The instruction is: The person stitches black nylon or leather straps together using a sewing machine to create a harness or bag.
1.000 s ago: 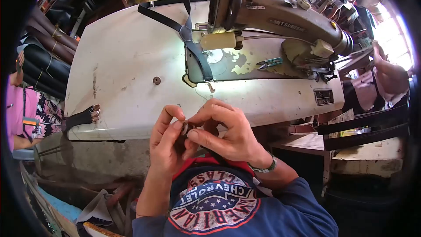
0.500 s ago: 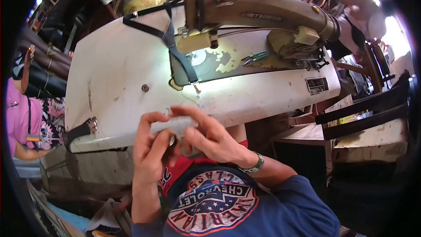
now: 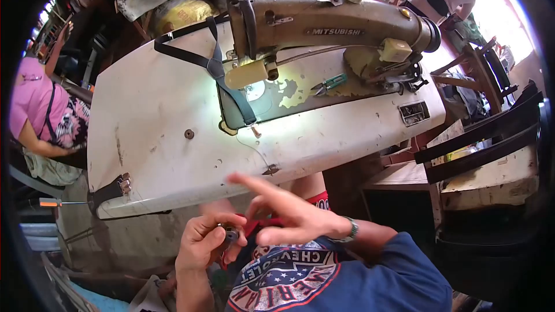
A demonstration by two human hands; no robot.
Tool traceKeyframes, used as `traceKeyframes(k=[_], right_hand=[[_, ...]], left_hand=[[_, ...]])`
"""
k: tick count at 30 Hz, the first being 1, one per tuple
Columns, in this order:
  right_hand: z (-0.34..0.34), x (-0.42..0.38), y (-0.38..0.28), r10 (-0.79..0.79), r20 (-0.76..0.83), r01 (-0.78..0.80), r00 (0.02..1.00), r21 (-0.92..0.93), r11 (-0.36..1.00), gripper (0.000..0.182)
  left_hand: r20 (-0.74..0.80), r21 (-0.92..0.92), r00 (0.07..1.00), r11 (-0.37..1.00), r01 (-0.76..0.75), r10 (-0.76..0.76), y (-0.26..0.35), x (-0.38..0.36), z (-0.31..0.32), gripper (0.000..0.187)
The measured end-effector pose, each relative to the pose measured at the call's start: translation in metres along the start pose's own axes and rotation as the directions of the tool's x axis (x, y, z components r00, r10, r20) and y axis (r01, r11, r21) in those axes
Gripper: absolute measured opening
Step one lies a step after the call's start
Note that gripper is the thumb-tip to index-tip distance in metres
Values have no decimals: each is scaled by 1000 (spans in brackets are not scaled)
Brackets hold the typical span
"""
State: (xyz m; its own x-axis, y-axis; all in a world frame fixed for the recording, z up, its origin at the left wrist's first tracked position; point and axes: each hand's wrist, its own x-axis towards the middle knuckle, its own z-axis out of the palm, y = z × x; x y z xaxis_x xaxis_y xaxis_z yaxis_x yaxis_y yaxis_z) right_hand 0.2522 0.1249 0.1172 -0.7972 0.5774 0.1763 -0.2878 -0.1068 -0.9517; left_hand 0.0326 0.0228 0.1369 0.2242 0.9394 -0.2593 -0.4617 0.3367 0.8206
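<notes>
My left hand (image 3: pixel 205 242) is closed on a small round dark metal bobbin case (image 3: pixel 231 235), held low in front of my shirt. The hand's fingers hide part of it. My right hand (image 3: pixel 292 211) is beside it with the fingers stretched out and nothing visible in them. Beyond both hands is the sewing machine (image 3: pixel 312 23), marked Mitsubishi. A dark elastic strap (image 3: pixel 234 95) lies across its bed under the needle area. A loose thread (image 3: pixel 254 153) runs over the tabletop near the front edge.
Green-handled thread snips (image 3: pixel 329 84) lie on the machine bed. A dark strap end with a metal clip (image 3: pixel 110 192) hangs over the left corner of the white table (image 3: pixel 144 110). An orange-handled screwdriver (image 3: pixel 52 202) is at far left. A dark chair (image 3: pixel 480 144) stands right; other people are nearby.
Both hands have dropped from above the table edge towards my lap. My right hand's fingers have straightened from a curl. The bobbin case stays in my left hand. The camera view has shifted slightly.
</notes>
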Motion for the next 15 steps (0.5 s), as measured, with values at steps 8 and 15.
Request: traceKeyframes(k=[8, 15], right_hand=[[-3, 24, -8, 267, -76, -257, 961, 125, 958, 32], [-34, 16, -6, 224, -189, -179, 956, 228, 957, 32]], left_hand=[[-121, -359, 985, 920, -158, 122, 20, 1, -23, 40], [136, -596, 974, 800, -67, 183, 13, 16, -32, 38]])
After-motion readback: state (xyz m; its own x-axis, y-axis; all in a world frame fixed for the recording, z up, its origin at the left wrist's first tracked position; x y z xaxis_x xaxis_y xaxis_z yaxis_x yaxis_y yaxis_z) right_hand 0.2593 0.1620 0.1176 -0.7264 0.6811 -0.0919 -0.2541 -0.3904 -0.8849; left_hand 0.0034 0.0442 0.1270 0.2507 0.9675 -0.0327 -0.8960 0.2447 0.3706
